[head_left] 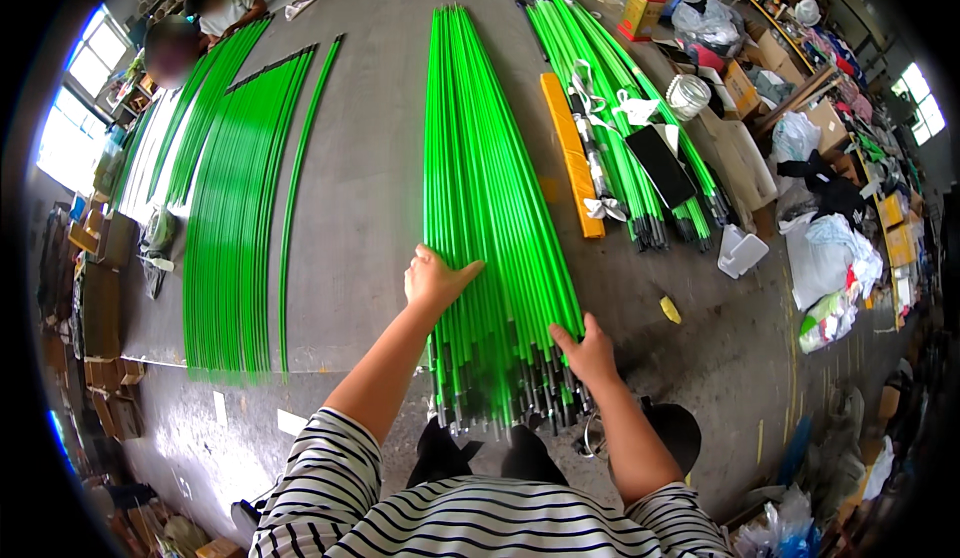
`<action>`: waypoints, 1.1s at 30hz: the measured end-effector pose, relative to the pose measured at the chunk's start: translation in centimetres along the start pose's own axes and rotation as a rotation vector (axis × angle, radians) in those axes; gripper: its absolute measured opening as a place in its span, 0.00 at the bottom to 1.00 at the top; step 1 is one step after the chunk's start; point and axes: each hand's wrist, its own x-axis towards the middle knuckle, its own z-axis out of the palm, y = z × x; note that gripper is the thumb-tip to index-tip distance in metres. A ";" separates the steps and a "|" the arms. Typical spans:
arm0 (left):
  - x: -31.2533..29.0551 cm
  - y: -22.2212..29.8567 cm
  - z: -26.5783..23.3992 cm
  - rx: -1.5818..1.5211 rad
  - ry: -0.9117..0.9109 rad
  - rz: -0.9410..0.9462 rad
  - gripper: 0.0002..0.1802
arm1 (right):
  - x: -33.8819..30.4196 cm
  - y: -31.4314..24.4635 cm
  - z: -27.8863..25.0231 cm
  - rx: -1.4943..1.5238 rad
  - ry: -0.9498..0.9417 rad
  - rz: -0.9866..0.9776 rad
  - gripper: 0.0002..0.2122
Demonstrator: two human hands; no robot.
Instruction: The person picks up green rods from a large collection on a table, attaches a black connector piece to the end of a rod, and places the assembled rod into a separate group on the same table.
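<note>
A wide spread of long, thin green rods (480,178) lies lengthwise before me, its black-tipped near ends sticking out past the table's front edge. These near ends are uneven and partly smeared by motion. My left hand (434,278) grips the left side of the spread, its thumb lying across the top of the rods. Lower down on the right side, my right hand (590,352) holds the outer rods near their black ends, thumb on top. The undersides of both hands' grips are hidden.
Left on the grey table (350,158) lie more green rods (240,198) and a single rod (305,168). To the right are tied rod bundles (600,108), a yellow bar (572,158), a phone (660,165) and a tin (641,12). A person (225,8) sits far left. A stool (672,436) stands by me.
</note>
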 end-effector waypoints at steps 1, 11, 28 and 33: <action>0.2 1.2 0.3 -0.004 -0.009 0.008 0.48 | 0.6 0.6 -0.7 -0.022 0.011 0.004 0.37; 2.3 5.7 1.8 0.045 -0.125 0.109 0.49 | 3.4 0.7 -6.8 -0.442 -0.140 0.143 0.34; 0.9 -7.7 3.4 -0.071 0.243 0.727 0.23 | -11.5 30.0 -4.7 -0.639 -0.196 0.218 0.14; 1.9 -8.3 4.1 -0.067 0.225 0.694 0.29 | -17.3 41.5 3.4 -1.230 -0.955 -0.410 0.24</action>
